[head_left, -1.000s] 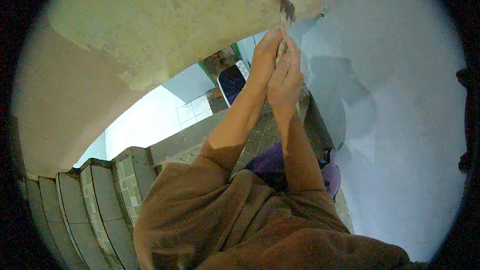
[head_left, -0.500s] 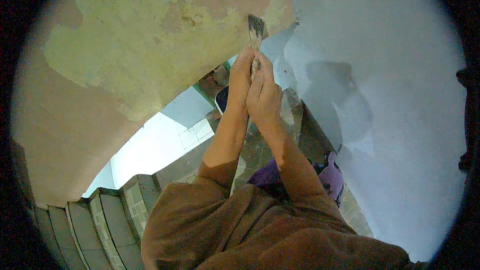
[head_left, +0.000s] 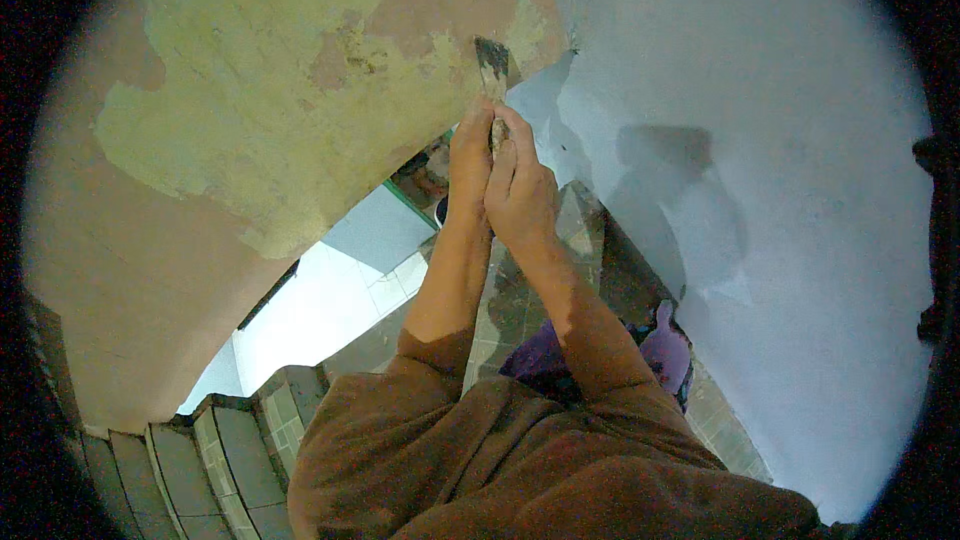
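Note:
Both my hands are closed around the handle of a paint scraper (head_left: 493, 68), arms stretched out in front of me. My left hand (head_left: 468, 152) grips from the left side, and my right hand (head_left: 522, 190) wraps it from the right. Its dark-stained, whitish-smeared blade points up and away, over the painted surface (head_left: 240, 130). That surface is pinkish tan, with a large yellowish patch of uneven edge. Whether the blade touches it, I cannot tell. Most of the handle is hidden by my fingers.
A pale bluish wall (head_left: 820, 220) rises on the right, bearing a shadow. Steps (head_left: 240, 450) lie at the lower left. Grey floor tiles (head_left: 500, 310) show below. Something purple (head_left: 665, 350) is beside my right forearm. A dark object with a white edge (head_left: 440, 212) is mostly hidden behind my left wrist.
The scraper and both hands sit slightly further left in the picture, and the surroundings have shifted a little too. Less of the dark, white-edged object shows. My grip is the same.

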`<state>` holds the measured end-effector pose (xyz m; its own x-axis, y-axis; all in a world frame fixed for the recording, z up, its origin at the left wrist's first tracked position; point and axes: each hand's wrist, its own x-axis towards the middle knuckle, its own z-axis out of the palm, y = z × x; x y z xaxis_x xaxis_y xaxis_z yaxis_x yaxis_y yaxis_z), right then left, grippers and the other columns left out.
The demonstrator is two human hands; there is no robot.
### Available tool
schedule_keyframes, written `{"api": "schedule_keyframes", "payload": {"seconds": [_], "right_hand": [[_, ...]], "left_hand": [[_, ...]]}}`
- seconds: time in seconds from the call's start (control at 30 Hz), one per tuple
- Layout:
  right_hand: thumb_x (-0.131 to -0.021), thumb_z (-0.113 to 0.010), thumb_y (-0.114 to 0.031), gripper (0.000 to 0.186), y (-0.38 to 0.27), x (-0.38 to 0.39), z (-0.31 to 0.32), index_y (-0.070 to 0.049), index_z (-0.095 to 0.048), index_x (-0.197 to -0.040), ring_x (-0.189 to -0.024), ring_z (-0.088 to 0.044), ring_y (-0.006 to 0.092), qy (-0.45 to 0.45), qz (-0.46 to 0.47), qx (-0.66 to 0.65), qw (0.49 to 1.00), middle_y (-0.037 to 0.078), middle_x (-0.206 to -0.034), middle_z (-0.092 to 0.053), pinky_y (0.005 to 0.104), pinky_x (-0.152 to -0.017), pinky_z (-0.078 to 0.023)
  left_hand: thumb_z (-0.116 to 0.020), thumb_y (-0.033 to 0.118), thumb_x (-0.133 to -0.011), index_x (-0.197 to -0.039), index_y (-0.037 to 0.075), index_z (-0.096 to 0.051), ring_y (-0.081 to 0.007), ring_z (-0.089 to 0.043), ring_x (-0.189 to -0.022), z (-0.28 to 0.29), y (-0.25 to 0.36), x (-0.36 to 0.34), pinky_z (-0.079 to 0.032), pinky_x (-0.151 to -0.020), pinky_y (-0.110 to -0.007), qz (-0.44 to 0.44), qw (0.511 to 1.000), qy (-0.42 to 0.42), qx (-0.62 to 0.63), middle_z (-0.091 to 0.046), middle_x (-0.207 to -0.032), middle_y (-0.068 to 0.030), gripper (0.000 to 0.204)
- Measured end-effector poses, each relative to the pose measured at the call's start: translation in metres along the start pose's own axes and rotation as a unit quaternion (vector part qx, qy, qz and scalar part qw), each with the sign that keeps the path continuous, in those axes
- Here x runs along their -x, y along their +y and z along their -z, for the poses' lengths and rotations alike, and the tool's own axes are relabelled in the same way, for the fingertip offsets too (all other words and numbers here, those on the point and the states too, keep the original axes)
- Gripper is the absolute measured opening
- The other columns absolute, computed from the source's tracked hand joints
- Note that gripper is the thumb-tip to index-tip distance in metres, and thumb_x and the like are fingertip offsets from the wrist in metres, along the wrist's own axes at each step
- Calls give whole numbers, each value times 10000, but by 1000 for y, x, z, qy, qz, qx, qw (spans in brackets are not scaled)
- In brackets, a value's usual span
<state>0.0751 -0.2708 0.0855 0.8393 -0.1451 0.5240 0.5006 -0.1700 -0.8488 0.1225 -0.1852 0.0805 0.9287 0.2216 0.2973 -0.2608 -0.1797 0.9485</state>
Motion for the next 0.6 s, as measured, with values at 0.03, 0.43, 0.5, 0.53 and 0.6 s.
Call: {"api": "schedule_keyframes", "payload": {"seconds": [0.03, 0.43, 0.5, 0.53, 0.6], "right_hand": [[-956, -377, -187, 373, 0, 0, 0, -115, -443, -1316, -862, -636, 414, -8, 6, -7, 1000, 225, -1030, -641, 466, -699, -509], [-965, -364, -203, 371, 2, -10, -2, -97, -439, -1312, -889, -621, 432, -6, 15, -3, 1000, 222, -1087, -626, 483, -731, -511], [-965, -363, -206, 369, 5, -8, 1, -93, -439, -1308, -891, -619, 434, 27, 56, -7, 998, 220, -1099, -622, 485, -733, -509], [-962, -382, -205, 373, 6, -9, -2, -94, -433, -1314, -829, -630, 417, 39, 74, 3, 996, 218, -1061, -633, 472, -685, -515], [-955, -421, -202, 386, 8, -8, -6, -98, -421, -1326, -704, -652, 381, 63, 109, 31, 992, 213, -983, -656, 446, -588, -525]], "left_hand": [[-436, 258, -971, -1000, -8, -570, -219, -561, -862, -1, 1, 0, -444, -766, -361, -29, 999, 1, -45, -609, -976, -119, 300], [-442, 301, -974, -877, 86, -542, -119, -464, -730, -7, 20, -5, -406, -661, -282, -29, 997, -6, 73, -514, -795, -10, 256], [-432, 283, -967, -845, 55, -520, -129, -447, -737, -14, 19, 1, -391, -663, -299, -5, 999, -2, 36, -505, -803, -22, 273], [-432, 287, -967, -847, 54, -520, -130, -447, -741, -10, 19, 2, -392, -668, -300, -6, 998, -11, 62, -508, -804, -24, 277], [-431, 295, -968, -851, 51, -521, -131, -449, -748, -6, 21, 5, -393, -678, -303, 30, 996, -12, 83, -514, -806, -26, 285]]}}
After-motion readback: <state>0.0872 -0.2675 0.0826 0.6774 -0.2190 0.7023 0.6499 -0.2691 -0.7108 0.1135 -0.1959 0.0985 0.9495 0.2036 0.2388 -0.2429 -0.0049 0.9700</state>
